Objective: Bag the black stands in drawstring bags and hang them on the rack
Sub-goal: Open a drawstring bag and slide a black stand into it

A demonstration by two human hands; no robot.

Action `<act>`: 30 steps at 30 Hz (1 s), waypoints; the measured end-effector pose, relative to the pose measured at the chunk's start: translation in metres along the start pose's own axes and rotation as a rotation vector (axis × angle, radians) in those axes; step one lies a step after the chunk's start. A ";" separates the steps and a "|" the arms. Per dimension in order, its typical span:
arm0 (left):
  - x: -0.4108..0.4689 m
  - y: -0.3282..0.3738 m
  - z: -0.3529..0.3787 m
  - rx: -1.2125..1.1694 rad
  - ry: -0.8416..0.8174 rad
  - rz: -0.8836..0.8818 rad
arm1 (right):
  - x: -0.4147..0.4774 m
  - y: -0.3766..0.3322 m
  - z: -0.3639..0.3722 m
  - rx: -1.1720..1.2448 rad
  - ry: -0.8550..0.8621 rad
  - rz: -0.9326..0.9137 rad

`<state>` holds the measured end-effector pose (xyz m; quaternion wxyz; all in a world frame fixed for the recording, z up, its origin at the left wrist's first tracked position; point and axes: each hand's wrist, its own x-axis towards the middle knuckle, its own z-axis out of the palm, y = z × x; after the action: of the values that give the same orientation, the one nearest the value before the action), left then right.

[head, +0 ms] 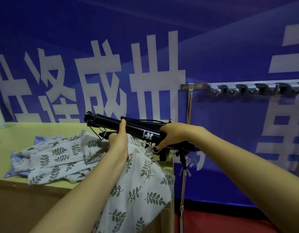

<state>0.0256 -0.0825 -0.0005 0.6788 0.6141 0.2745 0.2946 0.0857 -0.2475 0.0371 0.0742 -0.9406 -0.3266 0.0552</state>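
Two hands are gripping one black stand [138,130], which is lying folded and tilted above the right edge of the tabletop [19,132]. Your left hand [119,142] is clasping its middle and your right hand [172,135] its right end, fingers [162,143] curled around it. A leaf-print drawstring bag [138,190] is hanging beneath, and the rack [246,89] is standing to the right.

You are holding the stand [110,121] above the right end of the table [44,130], with your left hand [119,140] gripping its middle and your right hand [174,134] gripping its right end. A drawstring bag [140,185] is hanging over the table's right front corner. A pile of bags [54,155] is lying on the table, further left. The rack [189,105] is standing just right of the table.
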 end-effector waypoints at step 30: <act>-0.042 0.019 -0.037 0.172 -0.165 0.105 | -0.086 0.048 -0.030 -0.394 0.649 0.204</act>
<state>-0.0313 -0.0875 0.0151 0.6275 0.7059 0.2092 0.2535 0.0524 -0.3415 0.0633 -0.0140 -0.9330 -0.1953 -0.3018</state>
